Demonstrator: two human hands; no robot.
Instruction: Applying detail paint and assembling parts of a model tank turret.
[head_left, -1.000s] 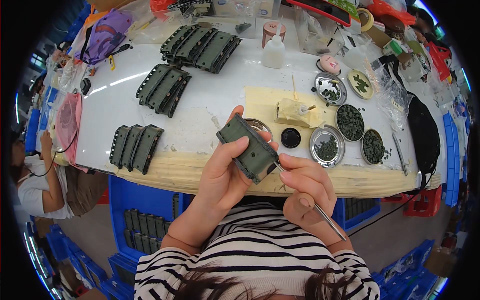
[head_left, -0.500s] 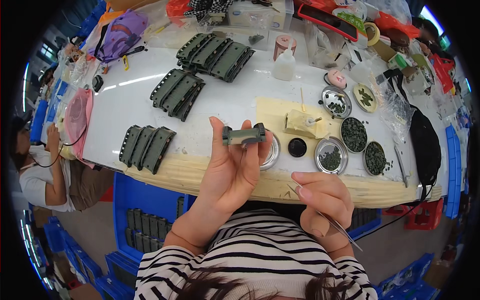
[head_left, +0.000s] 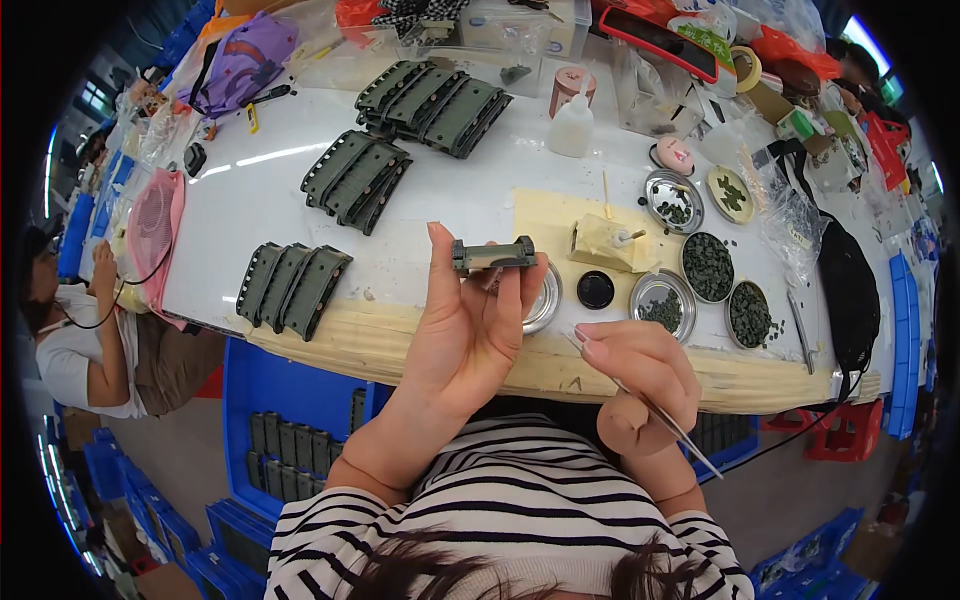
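While the left hand (head_left: 470,330) pinches a flat olive-green part (head_left: 492,256) edge-on, the right hand (head_left: 640,375) grips tweezers (head_left: 650,405).

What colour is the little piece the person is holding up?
Dark olive green. The small plastic piece is pinched in the left hand, best seen in the head view.

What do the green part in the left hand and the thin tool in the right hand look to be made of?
Green part in the left hand: probably moulded plastic, matte olive, with crisp ribbed edges. Thin tool in the right hand: likely metal, slim and shiny grey.
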